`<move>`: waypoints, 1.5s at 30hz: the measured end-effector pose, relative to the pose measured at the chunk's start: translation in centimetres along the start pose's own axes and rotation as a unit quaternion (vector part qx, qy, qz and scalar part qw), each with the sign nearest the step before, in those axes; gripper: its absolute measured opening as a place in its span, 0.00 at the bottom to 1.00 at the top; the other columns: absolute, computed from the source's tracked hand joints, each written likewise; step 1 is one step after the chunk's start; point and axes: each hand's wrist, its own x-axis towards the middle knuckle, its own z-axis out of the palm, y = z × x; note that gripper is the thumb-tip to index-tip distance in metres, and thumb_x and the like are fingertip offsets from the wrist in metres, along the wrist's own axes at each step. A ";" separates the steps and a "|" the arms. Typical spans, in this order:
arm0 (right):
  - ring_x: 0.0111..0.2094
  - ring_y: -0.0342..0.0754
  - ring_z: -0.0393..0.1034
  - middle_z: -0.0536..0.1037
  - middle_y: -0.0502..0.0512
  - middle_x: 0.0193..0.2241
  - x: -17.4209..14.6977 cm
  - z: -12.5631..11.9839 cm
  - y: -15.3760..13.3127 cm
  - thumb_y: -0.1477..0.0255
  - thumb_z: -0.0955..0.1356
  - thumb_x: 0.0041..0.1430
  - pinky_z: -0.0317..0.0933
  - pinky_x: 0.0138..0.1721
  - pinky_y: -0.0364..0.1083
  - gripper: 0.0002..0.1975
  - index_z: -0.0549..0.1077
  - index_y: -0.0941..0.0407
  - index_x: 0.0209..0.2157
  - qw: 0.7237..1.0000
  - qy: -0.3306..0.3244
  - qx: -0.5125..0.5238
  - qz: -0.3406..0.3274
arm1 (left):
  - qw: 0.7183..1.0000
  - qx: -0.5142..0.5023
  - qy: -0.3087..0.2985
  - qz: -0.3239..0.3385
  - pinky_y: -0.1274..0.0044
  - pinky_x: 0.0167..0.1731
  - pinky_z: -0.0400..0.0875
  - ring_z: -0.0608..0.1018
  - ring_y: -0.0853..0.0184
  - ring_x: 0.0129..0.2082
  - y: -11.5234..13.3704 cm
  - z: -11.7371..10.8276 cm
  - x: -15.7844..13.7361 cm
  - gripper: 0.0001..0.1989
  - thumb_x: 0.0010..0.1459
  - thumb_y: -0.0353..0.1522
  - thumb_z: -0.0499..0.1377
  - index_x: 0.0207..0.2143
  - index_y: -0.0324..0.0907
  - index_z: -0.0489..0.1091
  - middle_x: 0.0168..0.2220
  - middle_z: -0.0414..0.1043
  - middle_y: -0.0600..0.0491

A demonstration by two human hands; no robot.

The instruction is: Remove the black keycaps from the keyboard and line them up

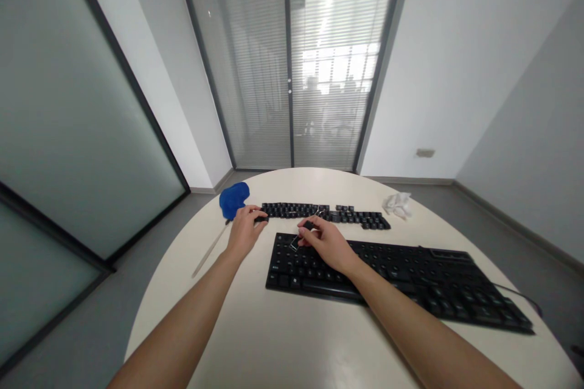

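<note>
Your left hand [244, 232] pinches a loose keycap [261, 217] at the row's end; your right hand [326, 243] grips a wire key puller [302, 233] over the keyboard [410, 279].

Black keyboard [410, 282]: long, flat on round white table, lower centre to lower right of frame, angled, cable off right end. Row of loose black keycaps [328, 214]: laid in line just above keyboard, centre frame. Small wire keycap puller [303, 232]: over keyboard's upper left corner.
</note>
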 end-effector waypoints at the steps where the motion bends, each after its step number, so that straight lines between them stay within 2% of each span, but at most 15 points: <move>1: 0.32 0.49 0.79 0.78 0.53 0.30 0.0 0.0 0.0 0.59 0.67 0.62 0.71 0.35 0.46 0.14 0.70 0.56 0.40 1.000 -0.001 0.001 0.001 | 1.000 -0.002 -0.001 0.001 0.61 0.53 0.65 0.70 0.56 0.48 -0.1 0.0 0.0 0.07 0.56 0.30 0.65 0.39 0.47 0.77 0.46 0.70 0.50; 7: 0.32 0.49 0.79 0.78 0.53 0.30 0.0 -0.1 0.1 0.59 0.67 0.62 0.71 0.35 0.46 0.14 0.70 0.56 0.41 1.000 -0.004 0.001 0.001 | 1.000 -0.014 -0.008 0.005 0.61 0.53 0.66 0.70 0.56 0.48 -0.2 0.1 0.0 0.10 0.57 0.30 0.64 0.42 0.46 0.76 0.47 0.70 0.49; 14: 0.32 0.49 0.79 0.78 0.53 0.30 -0.1 -0.1 -0.1 0.58 0.67 0.61 0.70 0.34 0.45 0.15 0.71 0.56 0.41 1.000 -0.002 0.001 0.002 | 1.000 -0.017 -0.008 0.000 0.60 0.53 0.66 0.70 0.56 0.48 -0.2 0.3 0.0 0.08 0.58 0.31 0.62 0.40 0.47 0.77 0.46 0.70 0.49; 20: 0.31 0.48 0.78 0.78 0.53 0.31 0.0 -0.1 -0.1 0.58 0.67 0.62 0.71 0.35 0.46 0.15 0.71 0.56 0.40 1.000 -0.004 0.002 0.000 | 1.000 -0.016 -0.013 0.007 0.62 0.53 0.66 0.70 0.56 0.48 0.2 0.1 -0.1 0.10 0.58 0.31 0.62 0.43 0.46 0.76 0.46 0.71 0.49; 29: 0.31 0.48 0.78 0.78 0.53 0.31 -0.2 -0.1 -0.6 0.57 0.66 0.63 0.71 0.33 0.45 0.16 0.71 0.56 0.41 1.000 -0.019 0.004 -0.012 | 0.999 -0.027 0.016 0.041 0.64 0.50 0.67 0.72 0.58 0.47 2.5 -0.9 -0.2 0.07 0.62 0.32 0.57 0.37 0.43 0.75 0.44 0.72 0.48; 37: 0.30 0.49 0.76 0.79 0.52 0.27 -1.1 -0.8 -2.2 0.62 0.65 0.65 0.66 0.33 0.45 0.11 0.73 0.54 0.42 0.994 -0.070 -0.070 -0.044 | 0.983 -0.087 -0.084 0.136 0.67 0.47 0.67 0.74 0.61 0.43 5.6 -2.5 -1.3 0.08 0.66 0.32 0.53 0.38 0.43 0.72 0.40 0.75 0.50; 41: 0.29 0.49 0.75 0.79 0.51 0.27 -1.4 -1.0 -2.8 0.63 0.64 0.66 0.64 0.32 0.45 0.11 0.74 0.53 0.43 0.989 -0.101 -0.090 -0.054 | 0.975 -0.106 -0.126 0.150 0.69 0.45 0.68 0.74 0.63 0.42 6.2 -3.0 -1.7 0.09 0.67 0.33 0.53 0.40 0.44 0.72 0.39 0.76 0.51; 45: 0.28 0.48 0.71 0.78 0.51 0.28 -1.7 -1.2 -3.3 0.64 0.64 0.66 0.61 0.29 0.44 0.10 0.75 0.52 0.42 0.978 -0.116 -0.152 -0.081 | 0.974 -0.113 -0.132 0.145 0.70 0.45 0.68 0.74 0.63 0.41 6.5 -3.2 -1.9 0.08 0.66 0.33 0.53 0.40 0.44 0.72 0.39 0.75 0.51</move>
